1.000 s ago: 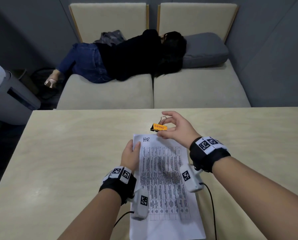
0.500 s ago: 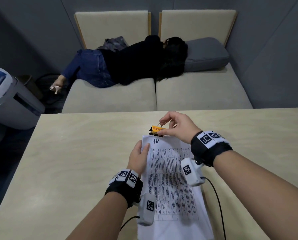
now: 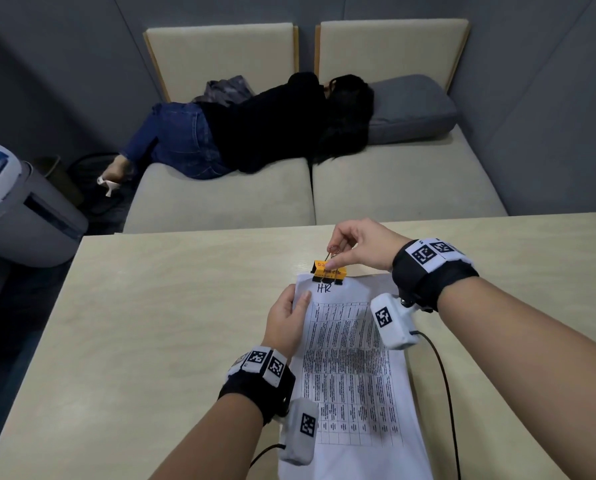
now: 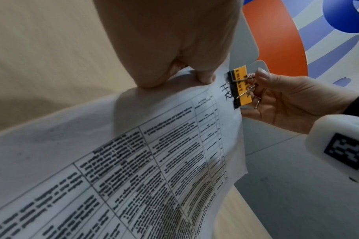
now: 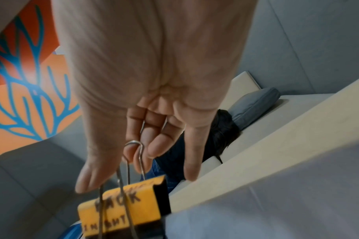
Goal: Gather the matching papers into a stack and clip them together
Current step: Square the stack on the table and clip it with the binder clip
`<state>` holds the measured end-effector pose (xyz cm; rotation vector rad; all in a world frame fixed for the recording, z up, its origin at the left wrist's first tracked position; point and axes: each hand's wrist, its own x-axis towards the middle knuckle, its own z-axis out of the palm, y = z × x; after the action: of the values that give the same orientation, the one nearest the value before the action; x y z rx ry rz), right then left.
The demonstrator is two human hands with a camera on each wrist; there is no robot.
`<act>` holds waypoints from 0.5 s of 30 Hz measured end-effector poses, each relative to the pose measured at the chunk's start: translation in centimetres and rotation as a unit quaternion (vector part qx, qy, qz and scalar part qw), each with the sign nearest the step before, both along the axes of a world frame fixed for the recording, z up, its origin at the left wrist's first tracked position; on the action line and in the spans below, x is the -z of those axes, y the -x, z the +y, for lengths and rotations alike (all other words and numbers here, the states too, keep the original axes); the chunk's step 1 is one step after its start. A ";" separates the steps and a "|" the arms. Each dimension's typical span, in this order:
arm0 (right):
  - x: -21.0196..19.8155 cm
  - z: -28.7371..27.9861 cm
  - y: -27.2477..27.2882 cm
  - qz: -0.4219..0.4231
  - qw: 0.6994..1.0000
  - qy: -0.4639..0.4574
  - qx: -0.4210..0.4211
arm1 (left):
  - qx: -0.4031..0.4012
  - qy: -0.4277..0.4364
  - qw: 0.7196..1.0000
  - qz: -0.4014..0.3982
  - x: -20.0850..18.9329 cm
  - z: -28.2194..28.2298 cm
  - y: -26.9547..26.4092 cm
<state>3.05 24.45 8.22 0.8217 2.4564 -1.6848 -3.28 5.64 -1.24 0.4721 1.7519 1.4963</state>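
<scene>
Your left hand (image 3: 287,322) pinches the upper left corner of a stack of white printed papers (image 3: 353,375) marked "HR", thumb on top, lifting that end off the pale wooden table (image 3: 158,327). Your right hand (image 3: 362,249) pinches the silver wire handles of a black binder clip with an orange label (image 3: 328,271), which sits on the top edge of the papers, just above the handwriting. Beyond the table, a person in a black top and jeans (image 3: 255,133) lies on a beige sofa (image 3: 393,188) against a grey cushion (image 3: 411,109).
</scene>
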 end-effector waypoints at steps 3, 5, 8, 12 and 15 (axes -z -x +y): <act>-0.2 0.4 0.5 -0.021 1.000 0.022 -0.006 | 0.001 -0.008 1.000 -0.019 -0.3 -0.1 0.2; -0.3 0.5 0.7 -0.030 0.998 0.050 -0.011 | -0.002 -0.012 0.999 -0.039 -0.3 -0.2 0.4; -0.5 0.5 0.9 -0.043 0.996 0.072 -0.021 | 0.004 -0.017 0.999 -0.042 -0.2 -0.3 0.6; -0.8 0.8 0.9 -0.046 0.996 0.076 -0.011 | -0.001 -0.011 0.999 -0.031 0.1 -0.6 0.9; -0.7 1.0 0.7 -0.041 0.997 0.066 0.009 | -0.018 -0.007 0.999 -0.033 0.5 -1.1 1.4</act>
<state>2.39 25.49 8.95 0.8823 2.2639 -1.7585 -4.64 4.53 -1.73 0.3943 1.7079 1.5331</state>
